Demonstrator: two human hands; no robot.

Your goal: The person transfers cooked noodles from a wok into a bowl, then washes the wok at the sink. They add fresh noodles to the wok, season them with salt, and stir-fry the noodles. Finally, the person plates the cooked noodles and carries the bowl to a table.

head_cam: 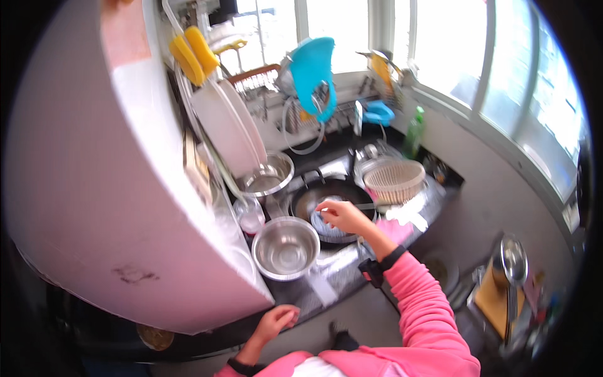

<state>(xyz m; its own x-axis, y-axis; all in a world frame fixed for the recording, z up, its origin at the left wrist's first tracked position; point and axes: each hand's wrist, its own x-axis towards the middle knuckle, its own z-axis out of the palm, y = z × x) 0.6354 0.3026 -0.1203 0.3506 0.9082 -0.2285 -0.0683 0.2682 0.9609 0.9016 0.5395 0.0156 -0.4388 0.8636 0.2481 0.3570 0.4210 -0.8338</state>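
My right hand (337, 217) is over a black wok (346, 191), its fingers bent; blur hides whether they grip anything. A bluish-grey thing (325, 226) that I cannot make out lies in the wok under the fingers. Near the counter's front edge is my left hand (280, 320), loosely curled, with nothing visible in it. A steel bowl (286, 249) sits on the dark counter (348, 278) between my hands, left of the wok. Behind that bowl stands a second steel basin (267, 176). To the wok's right rests a beige plastic basket (395, 181).
A pink-white panel (155, 198) walls off the left side, with large trays (226, 127) leaning behind it. Yellow sponges (194, 55) and a blue plastic piece (314, 70) hang above. A green bottle (414, 134) stands at the back right. A wooden board (499, 301) lies lower right.
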